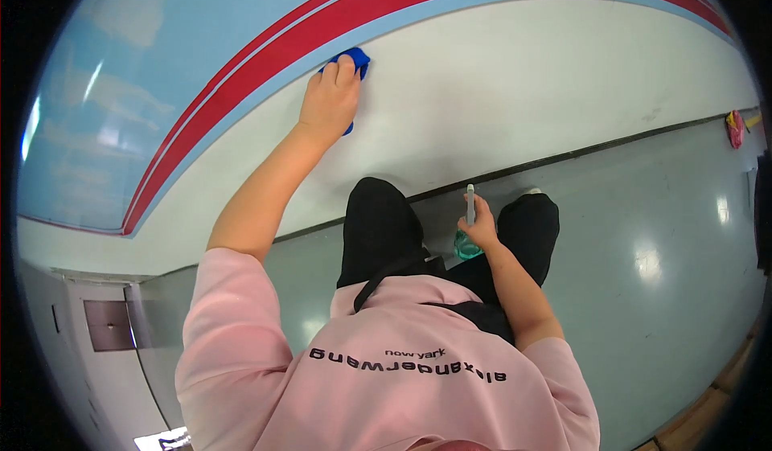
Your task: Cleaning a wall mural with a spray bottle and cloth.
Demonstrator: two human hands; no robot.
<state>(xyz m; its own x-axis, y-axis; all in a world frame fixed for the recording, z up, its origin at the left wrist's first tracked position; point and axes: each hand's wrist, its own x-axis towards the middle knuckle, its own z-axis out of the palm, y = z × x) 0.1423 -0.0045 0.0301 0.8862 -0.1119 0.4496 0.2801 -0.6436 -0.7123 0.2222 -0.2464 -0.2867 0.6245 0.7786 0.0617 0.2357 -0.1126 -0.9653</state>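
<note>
My left hand (331, 97) is closed on a bunched blue cloth (358, 59) and presses it to the white lower part of the wall (482, 81), just under the edge of a blue and red panel. A bit of the cloth also sticks out below the palm. Between my knees, my right hand (481, 224) grips a spray bottle (467, 246) by its neck. The bottle has a clear green body and a pale trigger head that points toward the wall.
A glossy panel with a sky picture (104, 105) and a red stripe (233, 73) covers the upper wall. Dark trim (563, 157) runs where the wall meets the grey floor (611, 314). A small pink and yellow item (735, 129) lies by the wall at far right.
</note>
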